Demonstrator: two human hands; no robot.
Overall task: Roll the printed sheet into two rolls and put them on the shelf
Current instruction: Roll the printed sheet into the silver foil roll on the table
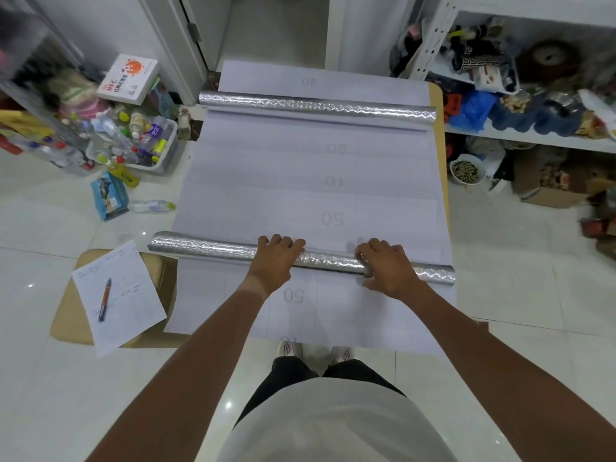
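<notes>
Both my left hand (278,258) and right hand (383,265) curl over the near silver roll (213,250); uneven pushing could skew it across the printed sheet (300,181), I judge.

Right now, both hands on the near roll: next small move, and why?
Probably roll the near roll forward, away from the body. Both the left hand and the right hand rest on top of it, and flat sheet lies between it and the far roll, so rolling isn't finished.
</notes>
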